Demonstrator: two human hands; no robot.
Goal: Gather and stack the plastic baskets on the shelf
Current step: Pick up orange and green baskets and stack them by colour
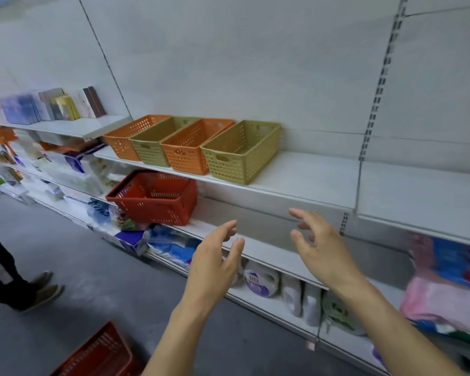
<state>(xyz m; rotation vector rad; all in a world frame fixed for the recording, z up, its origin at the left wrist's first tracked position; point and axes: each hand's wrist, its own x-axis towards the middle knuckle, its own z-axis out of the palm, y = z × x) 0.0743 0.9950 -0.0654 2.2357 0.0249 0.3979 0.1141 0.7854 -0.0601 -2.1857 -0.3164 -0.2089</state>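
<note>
The red basket [101, 356] on the floor is cut off by the bottom edge; only its rim and one wall show. A standing person [0, 270] at the left edge shows only as a leg and shoes. The left orange basket [125, 138] is partly hidden behind the green one [154, 146] beside it. Packages [445, 283] on the lower shelf at the right edge are blurred beyond reading. The bottle [261, 280] label is too small to read.
</note>
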